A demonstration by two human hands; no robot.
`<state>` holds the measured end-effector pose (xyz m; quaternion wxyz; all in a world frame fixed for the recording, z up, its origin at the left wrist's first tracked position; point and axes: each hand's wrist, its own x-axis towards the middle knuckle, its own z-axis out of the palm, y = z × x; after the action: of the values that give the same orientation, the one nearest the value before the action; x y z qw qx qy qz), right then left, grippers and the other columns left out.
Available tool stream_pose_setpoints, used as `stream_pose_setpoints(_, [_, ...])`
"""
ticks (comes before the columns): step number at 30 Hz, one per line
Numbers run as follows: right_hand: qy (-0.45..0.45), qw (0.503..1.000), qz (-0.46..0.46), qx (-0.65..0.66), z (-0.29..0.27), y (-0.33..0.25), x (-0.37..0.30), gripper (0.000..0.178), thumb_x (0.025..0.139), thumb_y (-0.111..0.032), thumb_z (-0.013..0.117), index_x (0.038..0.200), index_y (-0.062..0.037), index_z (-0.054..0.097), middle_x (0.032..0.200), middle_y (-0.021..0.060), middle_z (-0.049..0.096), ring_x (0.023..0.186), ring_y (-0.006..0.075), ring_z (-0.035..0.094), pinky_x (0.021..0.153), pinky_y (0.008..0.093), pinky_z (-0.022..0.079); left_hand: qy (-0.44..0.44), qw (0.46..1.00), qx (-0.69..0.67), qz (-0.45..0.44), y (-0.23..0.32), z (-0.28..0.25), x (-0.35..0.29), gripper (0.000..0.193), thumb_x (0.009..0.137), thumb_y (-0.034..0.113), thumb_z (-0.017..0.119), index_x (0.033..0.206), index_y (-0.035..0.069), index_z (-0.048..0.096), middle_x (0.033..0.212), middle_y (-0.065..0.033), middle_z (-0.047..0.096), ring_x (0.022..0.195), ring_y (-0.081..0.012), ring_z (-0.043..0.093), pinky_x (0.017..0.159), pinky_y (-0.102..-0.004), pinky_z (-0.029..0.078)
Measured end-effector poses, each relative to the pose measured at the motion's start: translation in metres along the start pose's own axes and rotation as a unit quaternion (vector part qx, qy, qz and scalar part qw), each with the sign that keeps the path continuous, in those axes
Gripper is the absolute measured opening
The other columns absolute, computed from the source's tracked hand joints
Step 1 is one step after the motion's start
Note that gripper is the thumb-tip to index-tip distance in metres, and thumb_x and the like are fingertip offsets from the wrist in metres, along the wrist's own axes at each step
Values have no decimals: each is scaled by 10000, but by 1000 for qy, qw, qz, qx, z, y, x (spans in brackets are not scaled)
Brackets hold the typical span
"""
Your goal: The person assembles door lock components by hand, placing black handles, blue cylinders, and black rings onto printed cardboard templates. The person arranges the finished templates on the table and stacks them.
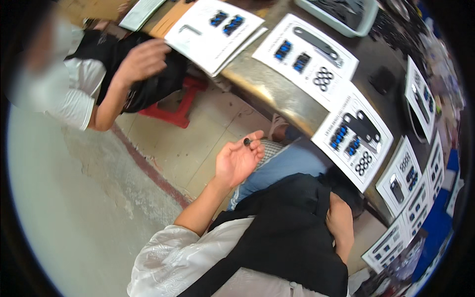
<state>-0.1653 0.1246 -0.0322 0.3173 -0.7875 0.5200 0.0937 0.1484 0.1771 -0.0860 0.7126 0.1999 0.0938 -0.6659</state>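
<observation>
Left hand [233, 164] holding black part [247, 142], details unclear, right hand [340, 219] partly hidden

A dark table [247, 81], worn and shiny along the near edge. Toward the left end of that edge, a stack of white sheets [210, 49] printed with a bent key and blue-and-black parts. Next along, slightly farther in, a printed sheet [282, 67] with rings and a long dark bar. Close against it, right out to the near edge, a similar sheet [329, 143]. Toward the far edge, a pale tray [355, 33] of black pieces, then a blurred scatter of small black bits [408, 37]. Toward the right end, more printed cards [400, 175], some apparently tilted, too blurred for detail.
</observation>
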Motion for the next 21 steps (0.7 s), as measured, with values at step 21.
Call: stream_pose_setpoints(21, [-77, 739, -125, 658, -37, 1, 0, 180, 833, -135, 732, 954, -15, 674, 855, 42, 675, 755, 103, 621, 690, 235, 491, -493, 577, 636, 138, -113, 116, 20, 320, 841, 276, 653, 1110, 118, 722, 1258, -160, 529, 1239, -369, 443, 1041, -547, 321])
